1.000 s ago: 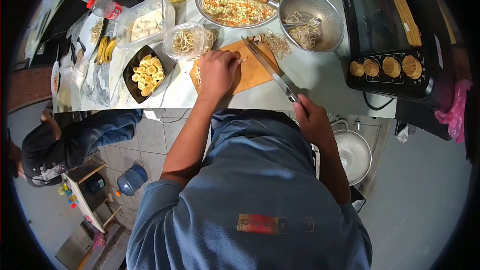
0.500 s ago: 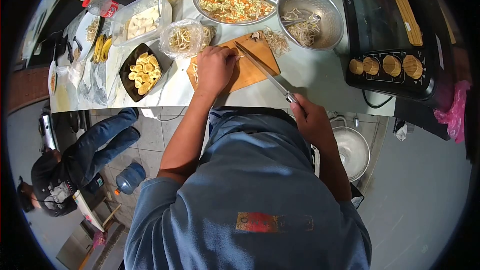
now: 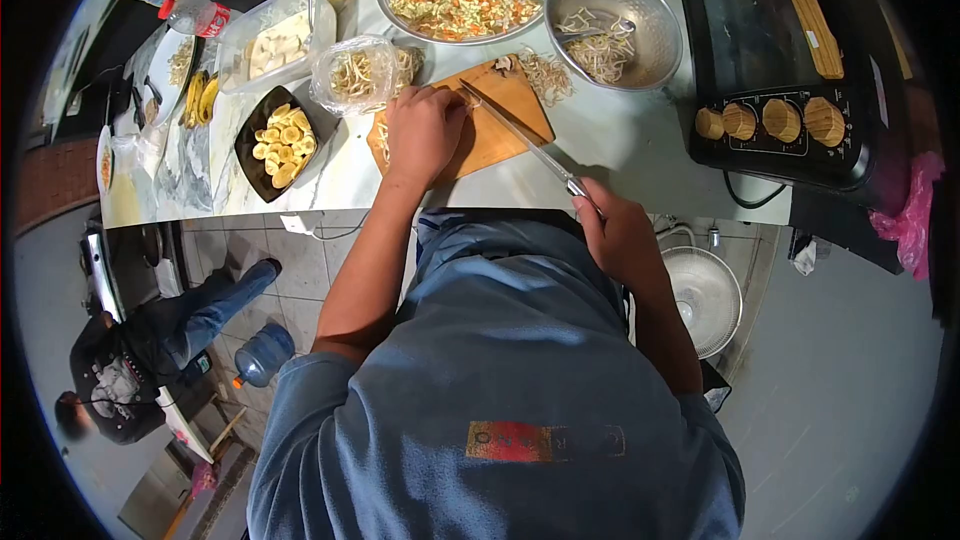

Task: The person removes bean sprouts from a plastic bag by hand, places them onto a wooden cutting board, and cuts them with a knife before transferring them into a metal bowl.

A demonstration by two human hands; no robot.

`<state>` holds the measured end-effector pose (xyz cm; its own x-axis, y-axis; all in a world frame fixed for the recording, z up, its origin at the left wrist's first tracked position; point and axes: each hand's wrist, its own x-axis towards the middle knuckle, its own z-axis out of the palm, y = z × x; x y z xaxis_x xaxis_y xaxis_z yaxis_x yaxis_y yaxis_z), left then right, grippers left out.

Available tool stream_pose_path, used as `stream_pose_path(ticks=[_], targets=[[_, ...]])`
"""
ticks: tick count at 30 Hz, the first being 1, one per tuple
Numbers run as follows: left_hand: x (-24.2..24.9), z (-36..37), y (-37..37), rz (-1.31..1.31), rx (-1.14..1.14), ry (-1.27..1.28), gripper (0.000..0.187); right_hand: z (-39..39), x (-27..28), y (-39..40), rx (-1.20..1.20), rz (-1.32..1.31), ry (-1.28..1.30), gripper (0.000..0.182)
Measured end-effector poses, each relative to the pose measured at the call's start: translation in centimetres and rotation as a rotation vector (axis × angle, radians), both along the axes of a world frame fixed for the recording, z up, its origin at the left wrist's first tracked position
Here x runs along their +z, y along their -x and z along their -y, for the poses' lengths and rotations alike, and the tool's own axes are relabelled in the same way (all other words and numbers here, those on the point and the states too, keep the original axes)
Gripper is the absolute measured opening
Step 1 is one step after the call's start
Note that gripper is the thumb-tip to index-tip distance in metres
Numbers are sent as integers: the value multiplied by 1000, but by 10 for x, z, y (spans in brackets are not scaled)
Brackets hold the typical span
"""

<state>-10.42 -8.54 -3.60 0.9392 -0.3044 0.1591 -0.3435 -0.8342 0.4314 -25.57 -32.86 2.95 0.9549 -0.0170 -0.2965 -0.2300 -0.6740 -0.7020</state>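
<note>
My right hand is wrapped round the handle of a long knife. Its blade slants up and left over the wooden cutting board, the tip close to my left fingers. On the board's left part rests my left hand, fingers bent and pressed together; what they hold is hidden. Pale shreds show at the board's left edge, and small brownish scraps lie at its top corner. Just above my left hand sits a plastic bag of bean sprouts. More bean sprouts are heaped beside the board.
A metal strainer bowl with sprouts and a large tray of shredded vegetables stand behind the board. Left are a dark bowl of banana slices and a plastic tub. An oven stands right. Another person is at far left.
My hands and the knife stay in nearly the same pose at the board. The whole view has shifted slightly. The other person's legs have changed position.
</note>
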Motion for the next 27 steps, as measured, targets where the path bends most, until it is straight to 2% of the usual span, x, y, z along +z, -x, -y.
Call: stream_pose_path(ticks=[13, 19, 23, 27], targets=[[4, 3, 3, -3, 8, -28, 15, -5, -13, 10, 36, 73, 276, 36], [2, 5, 3, -26, 31, -47, 17, 1, -17, 15, 1, 68, 204, 36], [7, 9, 4, 17, 12, -8, 20, 4, -20, 14, -19, 69, 157, 35], [16, 11, 5, -24, -49, -72, 22, 1, -24, 14, -35, 74, 134, 35]])
